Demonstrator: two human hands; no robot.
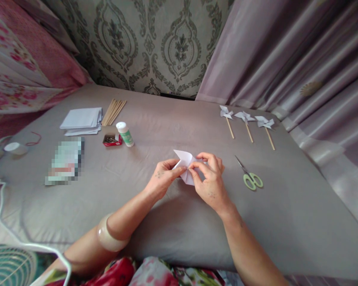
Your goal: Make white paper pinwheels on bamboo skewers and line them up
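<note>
Between my hands is a white paper pinwheel [185,158], its folded blades drawn in toward the middle. My left hand [164,176] grips its left side, thumb on top near the centre. My right hand [210,178] pinches at the centre with thumb and forefinger. Whether a small pin sits in that pinch is too small to tell. The paper is held just above the grey sheet, and its right side is partly hidden behind my right fingers. Green-handled scissors [252,179] lie to the right of my right hand, blades pointing away from me.
Three pinwheels on sticks [247,117] lie at the back right. Behind my left hand stand a glue bottle [125,134] and a red box of small metal pieces [111,140]. Wooden sticks [113,112], folded white paper [82,120] and a blurred packet [65,161] lie farther left. A white cable [26,243] runs front left.
</note>
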